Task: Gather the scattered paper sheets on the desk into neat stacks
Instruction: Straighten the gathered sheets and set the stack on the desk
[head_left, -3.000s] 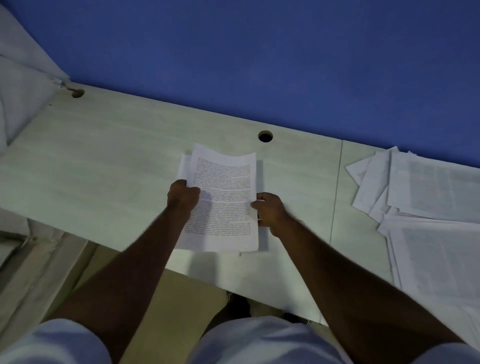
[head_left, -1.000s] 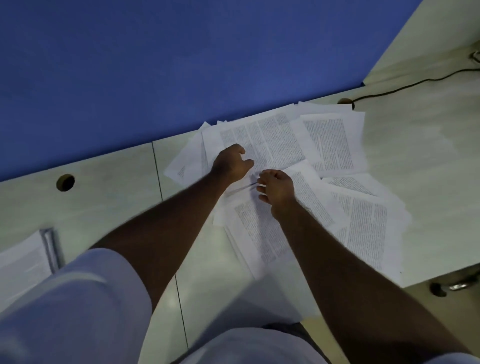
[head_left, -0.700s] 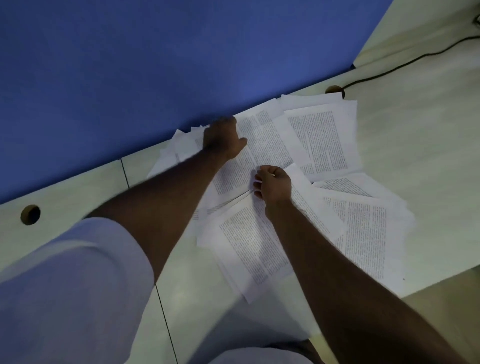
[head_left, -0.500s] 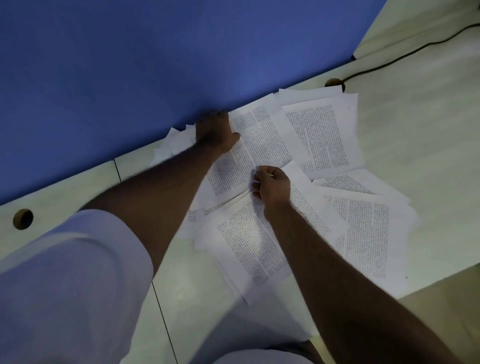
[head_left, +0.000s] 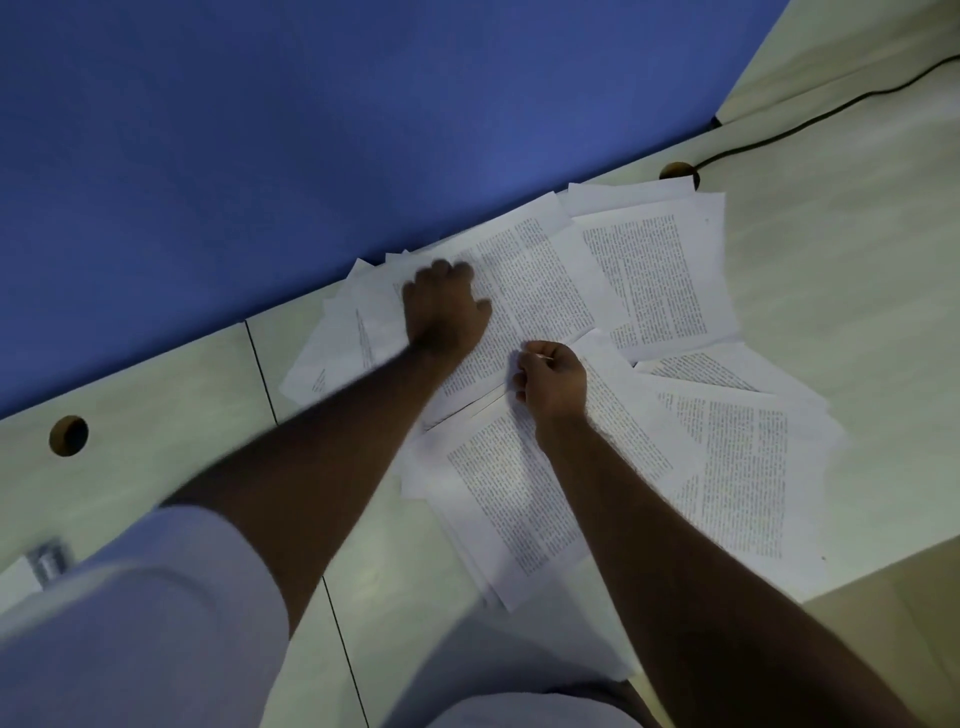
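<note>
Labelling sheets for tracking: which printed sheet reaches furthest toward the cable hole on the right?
The upright printed sheet at the pile's far right corner, beside the cable hole. The others lie nearer the hands or the desk's front edge.

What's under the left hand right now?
The left hand presses on overlapping printed sheets near the blue partition. More sheet edges poke out to its left. How many lie beneath is covered.

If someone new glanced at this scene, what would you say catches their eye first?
Probably the scattered paper sheets, printed pages fanned over one another on the pale desk against the blue wall. Next come the two bare arms reaching in: the left hand presses on the sheets near the wall, while the right hand pinches a sheet edge at the pile's centre.
</note>
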